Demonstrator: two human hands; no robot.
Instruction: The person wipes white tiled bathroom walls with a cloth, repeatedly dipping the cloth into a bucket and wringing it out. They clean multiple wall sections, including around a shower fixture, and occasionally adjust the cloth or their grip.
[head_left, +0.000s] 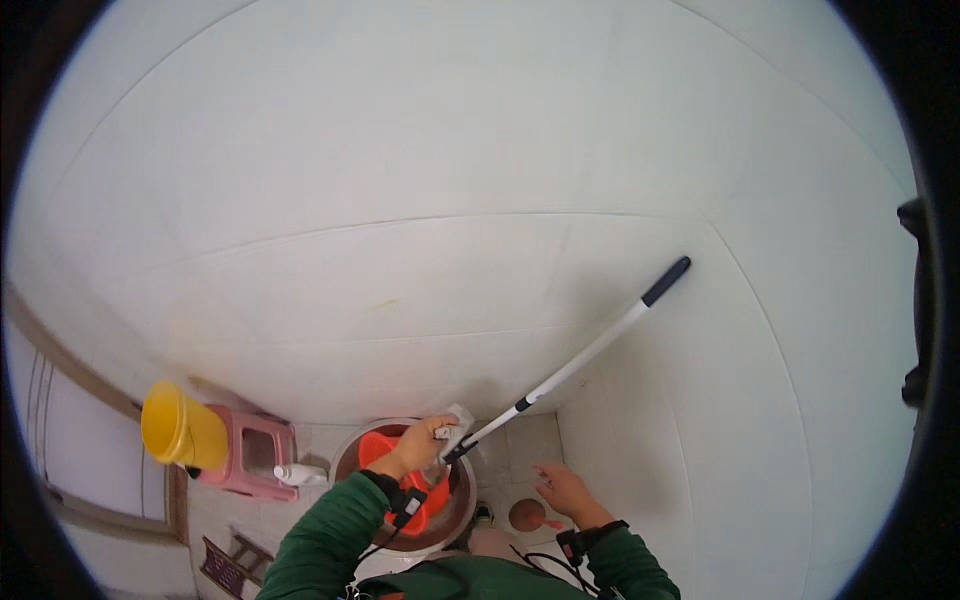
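My left hand (417, 448) is closed on a whitish crumpled piece (460, 421), perhaps a cloth or a bag, above a large round basin (469, 491). Orange-red plastic containers (375, 448) lie inside the basin. A white pole with a dark grip (585, 356) leans across the corner, its black lower joint close beside my left hand. What is fixed below that joint is partly hidden. My right hand (564, 489) hovers over the tiled floor with its fingers partly spread and nothing seen in it. Just below its fingers lies a round reddish-brown dipper (527, 515) with a red handle.
Pale walls (480, 277) meet in a corner ahead. To the left a pink plastic stool (259, 454) stands by a yellow bucket (187, 431). A white plastic bottle (300, 474) is between stool and basin. A small brown rack or chair (232, 566) sits at lower left, near a door frame (177, 499).
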